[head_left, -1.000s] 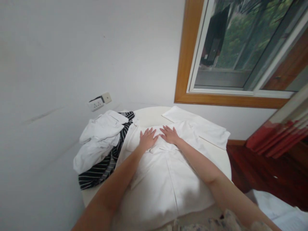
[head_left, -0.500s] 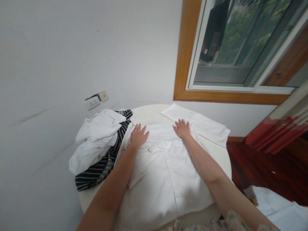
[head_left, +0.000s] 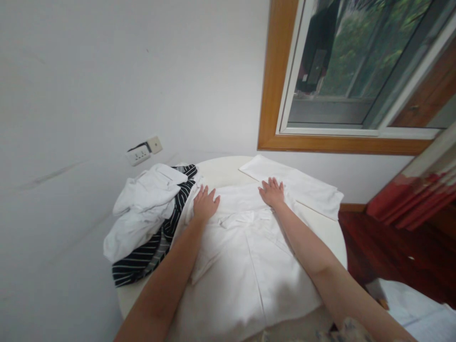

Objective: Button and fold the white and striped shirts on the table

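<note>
On the left side, a heap of white clothes [head_left: 146, 199] lies on top of a black striped cloth [head_left: 142, 259], and above them a power socket [head_left: 139, 155] is fixed on the wall [head_left: 81, 104]. Next comes the left hand [head_left: 205, 204]; its grip is spread, the palm lies flat and pinches nothing. It rests on the upper left part of the white garment [head_left: 235, 266], which is laid out across the middle of the round table [head_left: 223, 168], with a seam running down its front. The right hand [head_left: 272, 193] lies on the upper right part of this garment, its grip also spread and flat. Just beside it is a long flat white cloth piece [head_left: 302, 187]. Farther right are the window [head_left: 342, 80] and the red-and-cream curtain [head_left: 416, 199], above the dark red floor [head_left: 381, 251].
</note>
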Motion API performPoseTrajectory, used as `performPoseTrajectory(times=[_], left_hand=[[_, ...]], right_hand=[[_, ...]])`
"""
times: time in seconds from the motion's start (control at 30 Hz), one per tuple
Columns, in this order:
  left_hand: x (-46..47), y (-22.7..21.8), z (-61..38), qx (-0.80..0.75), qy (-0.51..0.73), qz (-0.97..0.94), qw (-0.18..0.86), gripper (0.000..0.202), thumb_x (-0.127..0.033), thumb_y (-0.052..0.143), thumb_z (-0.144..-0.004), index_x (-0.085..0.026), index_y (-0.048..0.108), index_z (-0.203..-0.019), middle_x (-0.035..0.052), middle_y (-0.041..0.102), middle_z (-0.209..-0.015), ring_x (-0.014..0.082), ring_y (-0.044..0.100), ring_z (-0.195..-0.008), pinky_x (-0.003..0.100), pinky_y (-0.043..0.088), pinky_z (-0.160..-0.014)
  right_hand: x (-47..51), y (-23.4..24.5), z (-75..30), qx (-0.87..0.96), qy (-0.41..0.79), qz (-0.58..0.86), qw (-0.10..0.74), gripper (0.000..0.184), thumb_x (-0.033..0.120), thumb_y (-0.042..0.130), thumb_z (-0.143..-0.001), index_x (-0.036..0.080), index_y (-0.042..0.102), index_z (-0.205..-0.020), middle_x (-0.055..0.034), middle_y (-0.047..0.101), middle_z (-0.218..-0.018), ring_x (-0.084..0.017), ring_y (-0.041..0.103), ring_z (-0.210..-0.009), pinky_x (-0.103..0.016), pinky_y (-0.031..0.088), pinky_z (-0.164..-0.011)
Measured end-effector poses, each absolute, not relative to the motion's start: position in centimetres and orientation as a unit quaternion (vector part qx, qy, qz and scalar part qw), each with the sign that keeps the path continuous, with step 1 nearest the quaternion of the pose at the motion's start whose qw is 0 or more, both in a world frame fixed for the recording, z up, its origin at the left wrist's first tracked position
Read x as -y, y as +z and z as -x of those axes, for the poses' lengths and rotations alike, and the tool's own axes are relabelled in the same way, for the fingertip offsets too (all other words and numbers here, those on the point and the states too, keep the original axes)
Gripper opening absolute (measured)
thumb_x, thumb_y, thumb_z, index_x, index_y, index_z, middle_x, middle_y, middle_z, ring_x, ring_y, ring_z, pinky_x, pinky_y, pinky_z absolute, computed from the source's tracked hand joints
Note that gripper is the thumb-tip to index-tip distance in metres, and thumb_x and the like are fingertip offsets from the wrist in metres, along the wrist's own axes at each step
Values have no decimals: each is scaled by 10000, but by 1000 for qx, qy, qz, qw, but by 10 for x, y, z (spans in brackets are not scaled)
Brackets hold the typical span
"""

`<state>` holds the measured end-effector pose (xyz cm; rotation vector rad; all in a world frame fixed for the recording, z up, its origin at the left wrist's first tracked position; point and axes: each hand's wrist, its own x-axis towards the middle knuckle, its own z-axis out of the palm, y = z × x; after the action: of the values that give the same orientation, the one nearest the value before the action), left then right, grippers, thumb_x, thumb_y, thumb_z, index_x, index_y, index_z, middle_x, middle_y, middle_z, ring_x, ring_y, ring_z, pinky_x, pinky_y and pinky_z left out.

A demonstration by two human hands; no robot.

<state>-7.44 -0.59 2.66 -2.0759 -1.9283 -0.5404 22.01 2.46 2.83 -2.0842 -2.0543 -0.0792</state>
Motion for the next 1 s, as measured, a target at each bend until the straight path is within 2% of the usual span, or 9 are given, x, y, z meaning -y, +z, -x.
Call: performPoseTrajectory(times=[0.23,0.6,0.77,1.0], left_hand=[[6,27,74,659,-186,717,133,472,-445,401,-902,-219,592,-1270,115,500,-1404,314,303,-1394,502,377,-1048],[8,30,73,665,-181,718,103,493,-432,394,-916,-171,564,-1298,148,466,-1423,311,259,-1411,496,322,-1089],[7,29,73,664,-182,717,109,473,-430,406,-909,-203,575,-1287,120,482,-1415,309,279,-1403,493,344,-1076],[10,32,72,670,-176,714,101,486,-429,391,-913,-192,564,-1300,135,471,-1422,306,270,-1408,485,339,-1075]], right_hand=[[-25,29,-220,696,-20,711,103,603,540,198,-959,243,349,-1461,-97,205,-1570,-272,88,-1453,-545,2,-1128],[-26,26,-222,699,-26,705,118,606,544,209,-953,239,367,-1453,-101,225,-1563,-275,105,-1451,-543,15,-1132],[-26,27,-221,698,-22,707,110,606,541,204,-954,241,363,-1457,-97,215,-1567,-275,99,-1451,-536,15,-1134],[-24,26,-221,698,-38,706,114,591,531,209,-958,245,376,-1448,-96,243,-1558,-269,118,-1447,-536,34,-1133]])
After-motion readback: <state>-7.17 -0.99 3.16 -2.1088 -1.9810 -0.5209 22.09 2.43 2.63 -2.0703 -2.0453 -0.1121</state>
